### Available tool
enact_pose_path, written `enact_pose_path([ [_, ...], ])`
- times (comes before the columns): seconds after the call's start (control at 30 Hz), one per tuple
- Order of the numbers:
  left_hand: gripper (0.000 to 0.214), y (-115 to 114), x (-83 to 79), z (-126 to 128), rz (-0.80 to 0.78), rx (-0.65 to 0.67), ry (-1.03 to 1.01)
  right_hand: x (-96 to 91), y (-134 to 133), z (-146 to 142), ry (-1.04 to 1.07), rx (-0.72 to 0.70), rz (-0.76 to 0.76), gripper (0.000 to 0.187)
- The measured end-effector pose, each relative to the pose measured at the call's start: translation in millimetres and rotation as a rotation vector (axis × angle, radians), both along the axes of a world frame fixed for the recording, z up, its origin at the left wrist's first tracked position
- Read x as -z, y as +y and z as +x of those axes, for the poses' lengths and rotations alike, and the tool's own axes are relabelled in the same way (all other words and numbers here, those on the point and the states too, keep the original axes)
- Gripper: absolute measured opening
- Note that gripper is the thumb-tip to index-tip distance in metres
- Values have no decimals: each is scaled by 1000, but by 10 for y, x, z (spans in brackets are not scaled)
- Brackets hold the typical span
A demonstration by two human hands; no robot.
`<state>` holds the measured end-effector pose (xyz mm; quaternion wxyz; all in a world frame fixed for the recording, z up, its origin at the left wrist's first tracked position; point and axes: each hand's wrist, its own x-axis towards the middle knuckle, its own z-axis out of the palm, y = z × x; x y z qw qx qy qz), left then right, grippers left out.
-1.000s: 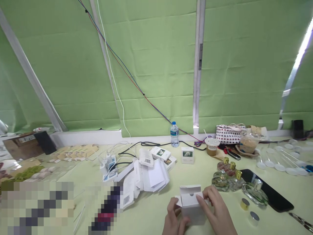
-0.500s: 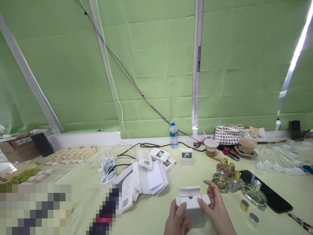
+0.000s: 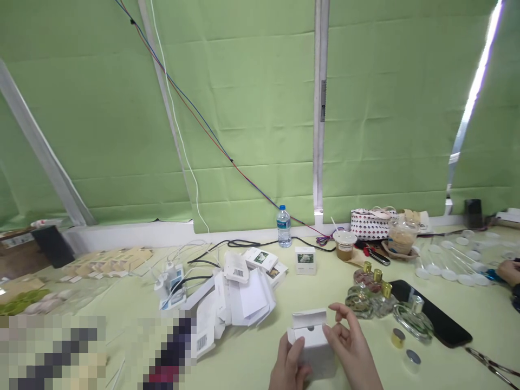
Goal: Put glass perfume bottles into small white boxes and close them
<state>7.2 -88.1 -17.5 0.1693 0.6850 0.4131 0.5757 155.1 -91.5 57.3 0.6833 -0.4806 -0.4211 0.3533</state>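
Observation:
A small white carton (image 3: 312, 344) stands on the pale green table near the bottom centre, its top flap raised. My left hand (image 3: 289, 365) grips the carton's left side with its thumb on the front. My right hand (image 3: 351, 349) is against the carton's right top edge, thumb on the edge and fingers curled loosely above it. To the right of my hands stand several glass perfume bottles with gold caps (image 3: 371, 290), and two loose caps (image 3: 397, 338) lie nearby.
A heap of flat white cartons (image 3: 239, 292) lies to the left, with a charger and cables (image 3: 173, 279). A black phone (image 3: 430, 314), water bottle (image 3: 283, 226), drink cup (image 3: 344, 244) and patterned pouch (image 3: 371, 223) stand further back. Another person's hand (image 3: 509, 271) shows at the right edge.
My right hand's fingers have lifted off the carton's top and curled back. The view has shifted slightly to the right, and another person's hand has appeared at the right edge.

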Motion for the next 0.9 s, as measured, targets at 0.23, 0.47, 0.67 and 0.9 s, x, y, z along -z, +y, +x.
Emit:
enact_pose_path([
  [0.23, 32, -22, 143, 64, -106, -26, -186, 44, 9, 79, -109, -124, 104, 28],
  [0.47, 46, -2, 168, 5, -184, 70, -257, 4, -45, 106, -92, -146, 105, 31],
  [0.67, 44, 65, 269, -18, -154, 93, -145, -61, -62, 55, -67, -140, -57, 34],
  [0.9, 34, 91, 296, -47, -74, 72, -34, -104, -29, -25, -111, -31, -105, 39],
])
